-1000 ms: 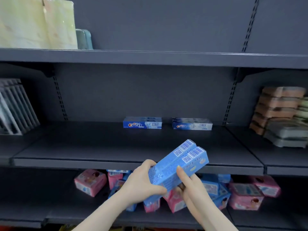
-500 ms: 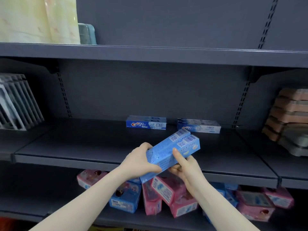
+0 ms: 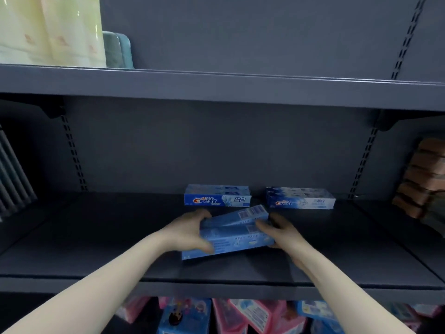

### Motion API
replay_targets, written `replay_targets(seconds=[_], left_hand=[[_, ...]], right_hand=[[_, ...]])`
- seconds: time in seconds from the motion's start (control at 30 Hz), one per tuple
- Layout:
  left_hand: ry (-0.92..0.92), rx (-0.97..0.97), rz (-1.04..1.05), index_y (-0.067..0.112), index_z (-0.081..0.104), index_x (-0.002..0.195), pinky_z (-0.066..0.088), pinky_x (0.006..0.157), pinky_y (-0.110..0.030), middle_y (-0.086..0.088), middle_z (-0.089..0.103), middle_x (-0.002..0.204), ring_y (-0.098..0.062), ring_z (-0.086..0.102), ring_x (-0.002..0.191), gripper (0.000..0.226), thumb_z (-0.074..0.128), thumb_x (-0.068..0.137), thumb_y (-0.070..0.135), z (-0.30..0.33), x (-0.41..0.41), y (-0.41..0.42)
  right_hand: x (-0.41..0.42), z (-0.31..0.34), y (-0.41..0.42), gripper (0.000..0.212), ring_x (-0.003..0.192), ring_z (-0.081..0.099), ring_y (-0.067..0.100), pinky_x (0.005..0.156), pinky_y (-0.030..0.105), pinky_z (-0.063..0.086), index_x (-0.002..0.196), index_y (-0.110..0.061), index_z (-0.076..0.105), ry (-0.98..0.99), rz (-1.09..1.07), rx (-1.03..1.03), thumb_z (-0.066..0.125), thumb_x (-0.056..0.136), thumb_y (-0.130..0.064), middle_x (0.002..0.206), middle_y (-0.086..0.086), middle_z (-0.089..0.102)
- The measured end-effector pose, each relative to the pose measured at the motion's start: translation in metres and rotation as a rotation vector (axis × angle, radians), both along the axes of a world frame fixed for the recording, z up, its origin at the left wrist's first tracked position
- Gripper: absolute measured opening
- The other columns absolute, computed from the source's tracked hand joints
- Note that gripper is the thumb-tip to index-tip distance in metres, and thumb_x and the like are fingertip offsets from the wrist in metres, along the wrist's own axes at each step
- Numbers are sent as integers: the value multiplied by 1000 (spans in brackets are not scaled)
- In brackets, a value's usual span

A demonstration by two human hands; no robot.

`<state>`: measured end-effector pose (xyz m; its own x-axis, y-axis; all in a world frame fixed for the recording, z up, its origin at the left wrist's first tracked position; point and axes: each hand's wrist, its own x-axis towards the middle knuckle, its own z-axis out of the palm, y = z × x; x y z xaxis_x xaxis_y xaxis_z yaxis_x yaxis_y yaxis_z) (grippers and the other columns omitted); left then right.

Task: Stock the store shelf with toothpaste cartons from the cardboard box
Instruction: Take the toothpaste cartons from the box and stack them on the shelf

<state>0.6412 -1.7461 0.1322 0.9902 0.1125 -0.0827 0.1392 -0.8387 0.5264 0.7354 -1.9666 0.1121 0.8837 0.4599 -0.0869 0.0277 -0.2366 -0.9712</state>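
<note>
Middle shelf (image 3: pixel 96 249), dark grey metal, centre bay: two light-blue toothpaste cartons (image 3: pixel 237 233) held together as a pair, lying lengthwise and slightly tilted, their left end lower and nearer the front edge; whether the underside touches the shelf surface cannot be told. Left hand (image 3: pixel 186 233) grips the pair's left end, thumb curled over the near face, fingers wrapped behind the far side. Right hand (image 3: pixel 280 231) holds the right end, fingers curled over the top edge and pressed close together; the image is blurred here and the thumb cannot be made out. Both forearms reach in from the lower edge of the view. Behind the held pair, at the back of the same shelf: a Crest carton stack (image 3: pixel 217 198), blue front facing out, and, just to its right with a gap between, a second Crest stack (image 3: pixel 301 200) with a paler front. Upper shelf, left: pale yellow wrapped packs (image 3: pixel 50 30) with a teal item (image 3: pixel 118 50) beside them. Middle shelf, far right: brown stacked packages (image 3: pixel 423 179). Far left: grey ribbed racks (image 3: pixel 12 179). Lower shelf: pink and blue boxed goods (image 3: pixel 240 317), jumbled.
</note>
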Motion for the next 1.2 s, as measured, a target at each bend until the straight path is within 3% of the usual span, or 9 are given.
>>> replay_targets(seconds=[0.27, 0.4, 0.6, 0.7, 0.8, 0.87, 0.97, 1.1, 1.2], left_hand=[[41, -12, -117, 32, 46, 110, 47, 80, -24, 12, 53, 107, -4, 54, 94, 54, 76, 65, 30, -10, 18, 37], [32, -41, -114, 39, 46, 107, 49, 82, -24, 16, 53, 107, -3, 54, 96, 54, 76, 63, 33, -15, 25, 45], [37, -17, -102, 53, 36, 116, 38, 102, -34, 18, 39, 123, -7, 38, 117, 68, 75, 60, 55, -29, 28, 58], [41, -121, -79, 52, 38, 117, 33, 104, -29, 18, 36, 127, -7, 34, 123, 75, 68, 51, 75, -28, 28, 64], [-8, -261, 43, 40, 44, 127, 31, 97, -22, 15, 37, 130, -4, 36, 120, 64, 55, 72, 72, -24, 28, 64], [-36, -174, 165, 29, 51, 123, 37, 87, -22, 11, 45, 125, -5, 45, 110, 53, 49, 83, 63, -26, 28, 70], [39, -57, 302, 21, 56, 112, 44, 73, -26, 2, 58, 112, -12, 56, 95, 61, 42, 81, 71, -28, 24, 77], [90, -136, 266, 15, 59, 99, 48, 54, -23, -2, 66, 88, -14, 63, 71, 55, 40, 87, 64, -24, 22, 75], [27, -234, 227, 14, 61, 95, 54, 52, -25, -2, 66, 83, -14, 64, 63, 39, 49, 90, 51, -17, 23, 71]], right_hand=[[5, -4, 29, 22, 87, 60, 0, 65, 14, 44, 107, -27, 54, -48, -39, -60, 59, 88, -39, 101, -10, 64], [13, -2, 38, 31, 89, 61, 5, 64, 17, 44, 111, -20, 58, -53, -80, -89, 54, 90, -43, 105, -4, 65], [25, -5, 40, 32, 85, 61, 6, 63, 18, 45, 113, -21, 55, 27, -24, -91, 56, 89, -42, 96, -6, 63], [30, -8, 41, 31, 82, 61, 5, 61, 17, 45, 113, -20, 55, 46, -9, -68, 57, 89, -40, 93, -7, 63], [37, -8, 41, 26, 79, 59, 5, 61, 17, 43, 109, -22, 51, 63, 3, -68, 57, 89, -38, 89, -8, 60], [42, -7, 40, 28, 79, 61, 6, 59, 17, 43, 111, -19, 55, 83, 10, -63, 58, 89, -37, 92, -5, 63], [48, -7, 37, 23, 76, 61, 6, 57, 17, 42, 106, -19, 60, 103, 24, -56, 58, 89, -34, 90, -4, 66], [59, -11, 41, 25, 93, 64, 22, 86, 37, 48, 108, -15, 63, 130, 9, -19, 62, 87, -29, 101, 7, 69], [66, -12, 42, 17, 89, 64, 25, 78, 37, 51, 103, -11, 65, 192, 22, 118, 60, 87, -12, 97, 11, 68]])
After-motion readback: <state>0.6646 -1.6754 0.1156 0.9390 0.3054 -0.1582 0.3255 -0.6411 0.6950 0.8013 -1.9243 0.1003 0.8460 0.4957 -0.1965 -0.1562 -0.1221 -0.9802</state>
